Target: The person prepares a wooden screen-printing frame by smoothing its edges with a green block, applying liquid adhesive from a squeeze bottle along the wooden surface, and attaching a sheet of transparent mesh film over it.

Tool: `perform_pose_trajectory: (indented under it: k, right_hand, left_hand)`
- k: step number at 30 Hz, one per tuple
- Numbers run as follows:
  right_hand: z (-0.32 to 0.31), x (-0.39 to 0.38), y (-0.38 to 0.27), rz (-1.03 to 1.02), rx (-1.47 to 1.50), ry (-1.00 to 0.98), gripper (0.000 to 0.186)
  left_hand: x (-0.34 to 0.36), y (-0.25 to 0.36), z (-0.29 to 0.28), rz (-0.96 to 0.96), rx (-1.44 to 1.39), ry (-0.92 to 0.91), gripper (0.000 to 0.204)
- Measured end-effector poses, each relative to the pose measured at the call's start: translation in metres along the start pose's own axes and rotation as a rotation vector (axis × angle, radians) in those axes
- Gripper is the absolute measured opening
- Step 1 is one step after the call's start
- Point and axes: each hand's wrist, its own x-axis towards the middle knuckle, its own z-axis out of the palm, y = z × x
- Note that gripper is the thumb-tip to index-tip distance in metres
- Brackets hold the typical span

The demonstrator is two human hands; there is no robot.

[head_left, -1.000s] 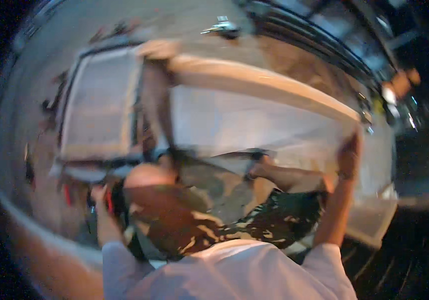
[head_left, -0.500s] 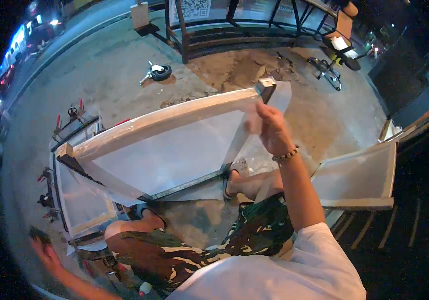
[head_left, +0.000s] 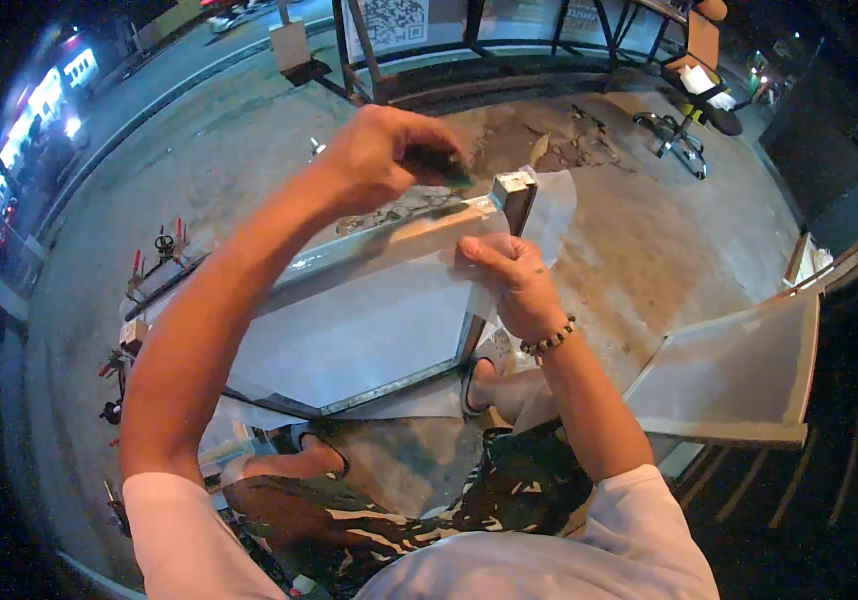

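A frame (head_left: 389, 390) with dark side bars, a pale wooden bar (head_left: 449, 220) along its far side and a block at the corner stands before my knees. White translucent sheet (head_left: 349, 330) covers it, and its edge lies over the wooden bar, partly shiny. My right hand (head_left: 524, 285) pinches the sheet near the right end of that bar, thumb on top. Above the bar, my left hand (head_left: 379, 150) is curled around a small dark, greenish object (head_left: 434, 165), whose kind I cannot make out. My left forearm hides the frame's left part.
Another white-covered frame (head_left: 729, 360) leans at the right. Clamps with red handles (head_left: 164, 245) sit at the left. An office chair (head_left: 694, 90) stands at the far right, near a dark metal structure (head_left: 479, 75). A street with lights runs along the far left.
My left hand has swung from the lower left up over the wooden bar, carrying the dark object. My right hand has lowered slightly and now pinches the sheet. The view has shifted a little.
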Motion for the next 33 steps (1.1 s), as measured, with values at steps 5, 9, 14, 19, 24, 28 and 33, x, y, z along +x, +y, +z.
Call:
perform_pose_trajectory:
  k: [5, 9, 14, 19, 24, 28, 33]
  right_hand:
    - [-0.011, 0.003, 0.011, -0.046, 0.078, -0.057, 0.027]
    - [-0.007, 0.000, 0.004, -0.060, 0.000, -0.031, 0.029]
    - [-0.008, -0.006, -0.002, -0.038, -0.058, 0.001, 0.032]
    - [-0.007, -0.004, 0.000, -0.023, -0.002, -0.039, 0.031]
    - [-0.009, -0.011, -0.001, -0.044, 0.033, -0.079, 0.029]
    - [-0.014, -0.012, -0.004, -0.085, -0.007, -0.060, 0.028]
    - [-0.008, -0.012, -0.005, -0.028, -0.054, -0.096, 0.028]
  left_hand:
    - [0.013, -0.016, 0.017, -0.003, -0.004, -0.070, 0.032]
    - [0.010, 0.001, 0.026, 0.089, 0.155, -0.123, 0.033]
    - [-0.030, 0.019, -0.014, 0.169, 0.286, -0.195, 0.031]
    - [-0.005, 0.007, 0.001, 0.149, 0.214, -0.010, 0.025]
    - [0.004, 0.006, 0.032, 0.233, 0.353, -0.045, 0.028]
    - [-0.006, 0.024, 0.015, 0.405, 0.496, -0.160, 0.011]
    - [0.014, 0.016, 0.035, 0.255, 0.421, -0.038, 0.019]
